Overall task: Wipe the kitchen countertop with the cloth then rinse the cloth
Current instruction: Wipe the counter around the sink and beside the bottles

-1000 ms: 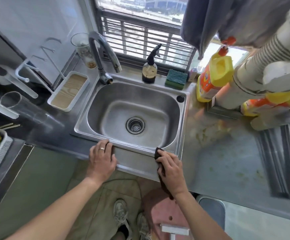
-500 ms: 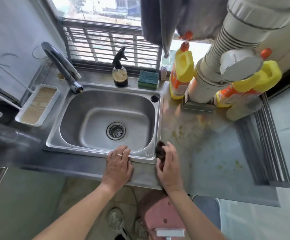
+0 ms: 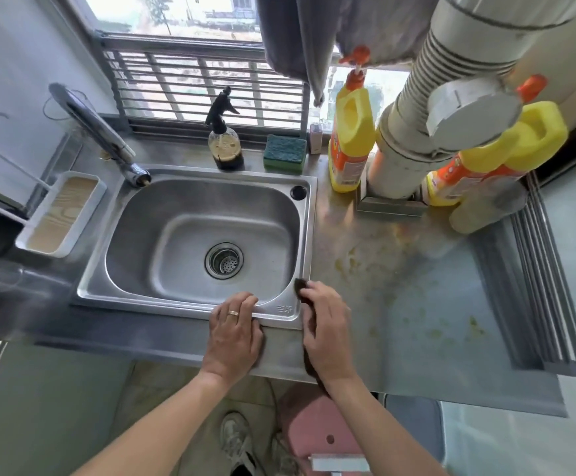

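Observation:
My right hand [image 3: 326, 333] presses a dark brown cloth [image 3: 302, 287] onto the steel countertop [image 3: 417, 324] right at the front right corner of the sink [image 3: 190, 242]. Most of the cloth is hidden under the hand; one end pokes out by the fingertips and another hangs over the counter's front edge. My left hand [image 3: 235, 333] lies flat on the sink's front rim, fingers together, holding nothing. Yellowish stains speckle the counter to the right of the sink. The faucet [image 3: 97, 132] stands at the sink's back left, with no water running.
Behind the sink stand a spray bottle [image 3: 224, 146] and a green sponge [image 3: 285, 152]. Yellow detergent bottles [image 3: 352, 139] and a wide white pipe [image 3: 413, 142] crowd the back right. A ridged drain rack [image 3: 534, 290] lies far right, a white tray [image 3: 61, 211] at left, a pink stool [image 3: 317, 431] below.
My right hand has slid the cloth slightly forward and to the right along the sink's front corner. The left hand keeps its place on the rim. The view has swung to the right.

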`<state>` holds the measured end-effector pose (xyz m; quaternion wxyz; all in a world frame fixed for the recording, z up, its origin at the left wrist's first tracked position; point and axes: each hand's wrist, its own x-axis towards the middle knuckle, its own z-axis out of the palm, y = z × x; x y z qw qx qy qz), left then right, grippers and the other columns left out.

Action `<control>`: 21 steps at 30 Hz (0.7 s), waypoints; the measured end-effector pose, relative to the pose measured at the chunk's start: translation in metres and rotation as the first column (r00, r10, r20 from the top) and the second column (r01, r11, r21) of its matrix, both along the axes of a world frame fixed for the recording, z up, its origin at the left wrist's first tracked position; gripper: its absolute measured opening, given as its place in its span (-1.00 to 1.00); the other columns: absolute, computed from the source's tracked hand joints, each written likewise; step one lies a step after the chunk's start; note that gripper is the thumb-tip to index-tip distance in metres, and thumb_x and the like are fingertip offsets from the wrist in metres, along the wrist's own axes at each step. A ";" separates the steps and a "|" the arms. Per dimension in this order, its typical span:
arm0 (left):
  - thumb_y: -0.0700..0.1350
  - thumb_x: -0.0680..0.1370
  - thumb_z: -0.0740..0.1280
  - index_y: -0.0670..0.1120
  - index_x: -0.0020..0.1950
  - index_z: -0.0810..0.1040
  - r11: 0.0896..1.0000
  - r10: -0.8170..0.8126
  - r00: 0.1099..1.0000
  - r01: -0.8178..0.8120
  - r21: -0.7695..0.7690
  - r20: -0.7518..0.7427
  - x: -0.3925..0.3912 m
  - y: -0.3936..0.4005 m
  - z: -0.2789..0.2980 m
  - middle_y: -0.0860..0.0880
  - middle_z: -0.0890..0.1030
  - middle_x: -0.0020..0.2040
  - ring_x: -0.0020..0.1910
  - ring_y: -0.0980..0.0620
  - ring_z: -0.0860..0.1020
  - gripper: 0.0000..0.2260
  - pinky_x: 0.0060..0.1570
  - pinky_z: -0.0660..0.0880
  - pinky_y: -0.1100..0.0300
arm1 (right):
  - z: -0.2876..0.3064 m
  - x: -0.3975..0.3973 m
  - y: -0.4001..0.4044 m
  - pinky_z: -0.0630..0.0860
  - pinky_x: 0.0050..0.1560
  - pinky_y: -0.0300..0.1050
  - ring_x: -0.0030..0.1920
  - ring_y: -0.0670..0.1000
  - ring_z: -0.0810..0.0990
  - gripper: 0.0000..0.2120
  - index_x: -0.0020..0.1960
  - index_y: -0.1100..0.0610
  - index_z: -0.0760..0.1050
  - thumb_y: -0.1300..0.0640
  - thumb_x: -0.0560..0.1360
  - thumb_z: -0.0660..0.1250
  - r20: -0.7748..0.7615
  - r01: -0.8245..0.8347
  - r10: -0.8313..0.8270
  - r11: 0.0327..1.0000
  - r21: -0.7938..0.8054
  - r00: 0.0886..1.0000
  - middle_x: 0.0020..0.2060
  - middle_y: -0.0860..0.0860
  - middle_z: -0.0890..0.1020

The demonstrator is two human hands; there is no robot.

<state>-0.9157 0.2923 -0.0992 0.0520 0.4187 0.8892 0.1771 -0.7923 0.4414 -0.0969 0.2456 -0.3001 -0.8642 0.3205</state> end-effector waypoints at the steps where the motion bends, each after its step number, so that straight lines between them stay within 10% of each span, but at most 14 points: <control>1: -0.08 0.54 0.17 -0.12 0.29 0.48 1.000 -0.020 1.000 0.020 0.001 -0.005 0.002 0.006 0.000 -0.07 0.53 0.26 0.27 -0.10 0.49 -0.65 0.34 0.33 -0.04 | -0.003 0.006 0.000 0.34 0.40 0.03 0.49 -0.01 0.41 -0.67 0.35 0.08 0.52 0.18 0.58 0.34 0.081 0.066 -0.073 0.995 0.077 0.994 0.43 -0.02 0.50; 7: -0.05 0.55 0.18 -0.09 0.33 0.46 1.000 0.012 0.999 -0.012 0.002 0.046 0.016 0.058 -0.001 -0.08 0.50 0.29 0.28 -0.09 0.47 -0.64 0.28 0.34 0.01 | -0.021 0.012 -0.011 0.06 0.61 0.05 0.65 -0.04 -0.06 -0.37 0.66 0.10 0.07 0.00 0.64 0.16 0.325 -0.020 0.003 0.999 0.050 0.946 0.66 0.00 0.05; 21: 0.05 0.56 0.24 -0.10 0.41 0.45 0.996 -0.074 0.996 0.072 -0.055 -0.039 0.016 0.080 -0.017 -0.05 0.48 0.34 0.36 -0.06 0.43 -0.55 0.35 0.37 -0.01 | -0.030 -0.022 0.112 0.12 0.61 -0.01 0.63 -0.02 0.11 -0.51 0.58 0.04 0.26 0.07 0.66 0.19 0.278 -0.097 0.045 0.980 0.175 0.959 0.61 -0.01 0.24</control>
